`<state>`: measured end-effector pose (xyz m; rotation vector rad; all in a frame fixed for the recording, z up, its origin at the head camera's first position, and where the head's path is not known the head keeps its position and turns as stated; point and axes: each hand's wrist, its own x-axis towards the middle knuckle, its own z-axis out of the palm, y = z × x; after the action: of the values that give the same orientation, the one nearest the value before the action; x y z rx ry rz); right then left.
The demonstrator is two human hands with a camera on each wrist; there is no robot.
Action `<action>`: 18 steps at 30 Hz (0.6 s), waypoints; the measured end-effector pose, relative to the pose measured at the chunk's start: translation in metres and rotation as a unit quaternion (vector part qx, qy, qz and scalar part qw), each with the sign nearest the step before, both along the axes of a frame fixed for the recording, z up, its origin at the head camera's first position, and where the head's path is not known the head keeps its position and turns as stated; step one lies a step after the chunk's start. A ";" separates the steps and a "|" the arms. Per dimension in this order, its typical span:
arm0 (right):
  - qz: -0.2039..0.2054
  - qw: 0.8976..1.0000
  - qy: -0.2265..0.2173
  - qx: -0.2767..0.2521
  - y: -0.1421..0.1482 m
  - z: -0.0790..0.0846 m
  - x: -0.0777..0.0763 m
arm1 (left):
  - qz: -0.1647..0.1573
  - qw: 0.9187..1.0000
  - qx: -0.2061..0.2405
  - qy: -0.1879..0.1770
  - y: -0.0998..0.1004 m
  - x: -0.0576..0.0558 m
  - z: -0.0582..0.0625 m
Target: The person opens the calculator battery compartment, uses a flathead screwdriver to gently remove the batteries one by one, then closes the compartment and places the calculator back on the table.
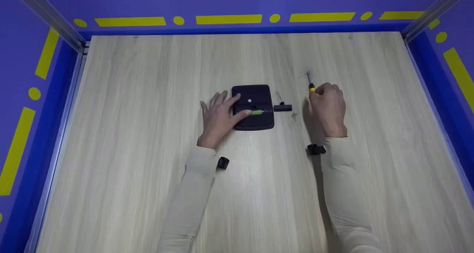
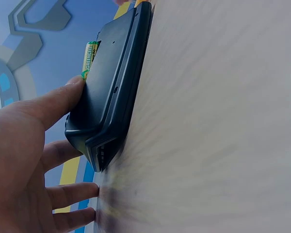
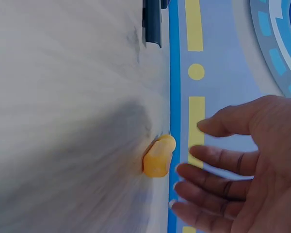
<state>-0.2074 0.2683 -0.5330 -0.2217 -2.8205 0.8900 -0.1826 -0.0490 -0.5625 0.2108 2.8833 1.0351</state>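
Note:
A black, flat device (image 1: 255,93) lies on the table with a battery slot facing up. A green battery (image 1: 256,112) sits at the slot, standing partly proud of it in the left wrist view. My left hand (image 1: 218,119) presses its thumb on the battery's near end; the index fingertip rests on the device and the other fingers spread beside it. By my right hand (image 1: 329,108) lies a screwdriver (image 1: 311,86). The right wrist view shows its yellow handle (image 3: 157,158) apart from the straight, loosely spread fingers of that hand.
A narrow black battery cover (image 1: 283,107) with a small tab lies just right of the device. The wooden tabletop (image 1: 129,97) is bordered by blue walls (image 1: 222,5) with yellow markings at the back and both sides.

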 end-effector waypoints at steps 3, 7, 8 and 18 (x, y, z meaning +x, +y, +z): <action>0.029 0.999 0.029 -0.006 -0.003 0.001 -0.001 | 0.000 1.000 0.001 -0.002 0.000 0.000 0.000; 0.082 0.996 0.042 -0.008 -0.009 0.002 -0.001 | -0.001 1.000 0.004 -0.002 0.000 0.000 0.001; 0.097 0.994 0.043 -0.008 -0.011 0.002 -0.001 | -0.001 1.000 0.005 -0.002 0.000 0.000 0.001; 0.193 0.980 0.046 -0.016 -0.029 0.002 0.003 | -0.006 1.000 0.005 0.005 -0.001 0.000 0.000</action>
<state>-0.2046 0.2389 -0.5311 0.3682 -2.8083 0.9892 -0.1830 -0.0503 -0.5627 0.2332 2.8830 1.0507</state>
